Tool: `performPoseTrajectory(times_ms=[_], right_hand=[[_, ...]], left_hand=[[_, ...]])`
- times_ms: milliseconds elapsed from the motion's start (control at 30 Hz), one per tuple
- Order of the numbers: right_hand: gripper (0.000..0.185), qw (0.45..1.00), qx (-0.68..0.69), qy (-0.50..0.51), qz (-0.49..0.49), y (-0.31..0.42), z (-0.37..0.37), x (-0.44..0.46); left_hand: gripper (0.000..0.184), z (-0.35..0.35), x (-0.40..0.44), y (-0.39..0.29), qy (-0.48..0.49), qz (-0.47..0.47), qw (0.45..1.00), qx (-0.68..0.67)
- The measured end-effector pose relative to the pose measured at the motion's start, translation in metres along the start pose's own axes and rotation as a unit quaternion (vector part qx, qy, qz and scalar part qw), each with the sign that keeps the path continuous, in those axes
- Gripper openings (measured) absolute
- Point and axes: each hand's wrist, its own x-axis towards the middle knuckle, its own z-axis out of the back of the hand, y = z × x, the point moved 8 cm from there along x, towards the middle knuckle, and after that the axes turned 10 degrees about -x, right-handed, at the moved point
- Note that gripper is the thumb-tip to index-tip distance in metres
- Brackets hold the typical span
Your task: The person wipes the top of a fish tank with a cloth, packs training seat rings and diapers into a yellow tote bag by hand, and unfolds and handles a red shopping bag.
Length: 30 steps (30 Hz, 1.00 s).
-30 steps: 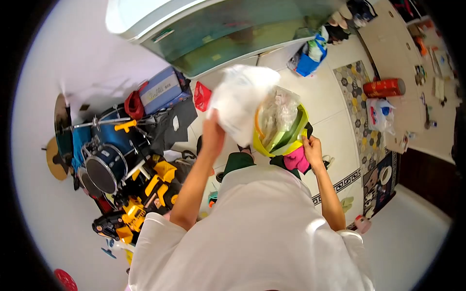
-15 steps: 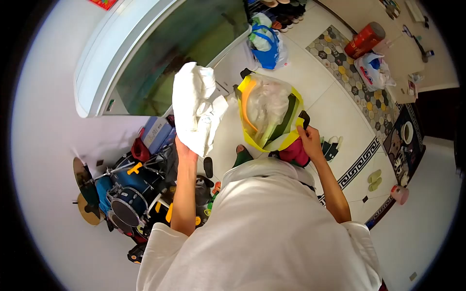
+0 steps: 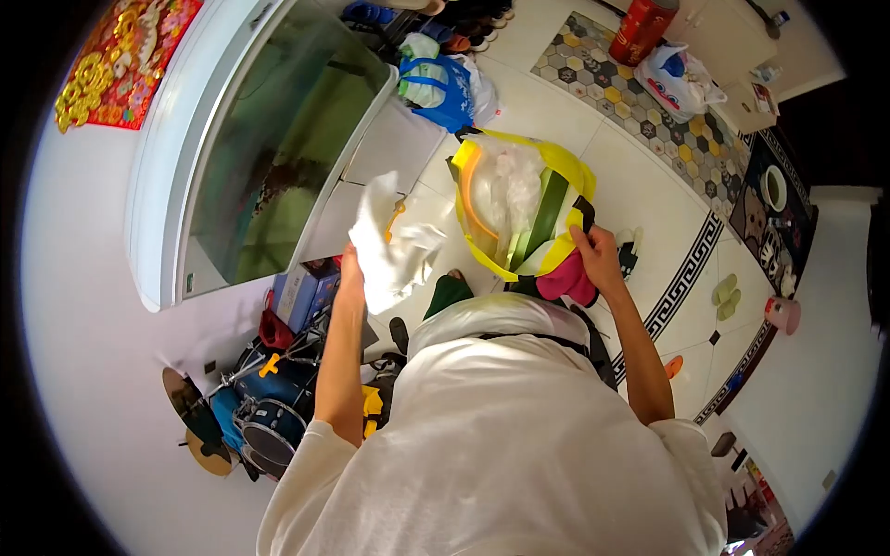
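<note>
My left hand is closed on the edge of a crumpled white cloth or bag; I cannot tell which. A small orange-brown patch shows near its top. My right hand grips the rim of a yellow bag beside a black handle tab. The bag gapes upward in front of my body. Inside it lie crumpled clear plastic, an orange curved strip and a green band. A magenta item shows just under the bag, near my right hand.
A large fish tank stands at the left. Below it are a drum set and a blue box. Blue bags and shoes lie ahead. A red canister and white plastic bag stand at the far right.
The view has shifted, showing more of the tank and a red wall decoration. The white item in my left hand has turned and spread, revealing the orange-brown patch. My right hand stays on the yellow bag.
</note>
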Motion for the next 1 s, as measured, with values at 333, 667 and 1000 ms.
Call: performPoseTrajectory(times_ms=[333, 667, 1000], right_hand=[[0.031, 1.000, 0.001, -0.007, -0.024, 0.036, 0.014, 0.003], [0.034, 0.986, -0.030, -0.151, -0.067, -0.003, 0.034, 0.013], [0.032, 0.997, -0.057, -0.058, -0.003, 0.022, -0.024, 0.026]], left_hand=[[0.082, -0.105, 0.048, -0.004, 0.121, 0.084, 0.755, 0.639], [0.036, -0.170, 0.040, 0.006, 0.337, -0.094, 0.712, 0.608], [0.057, -0.196, -0.009, -0.066, 0.234, -0.269, 0.582, 0.731]])
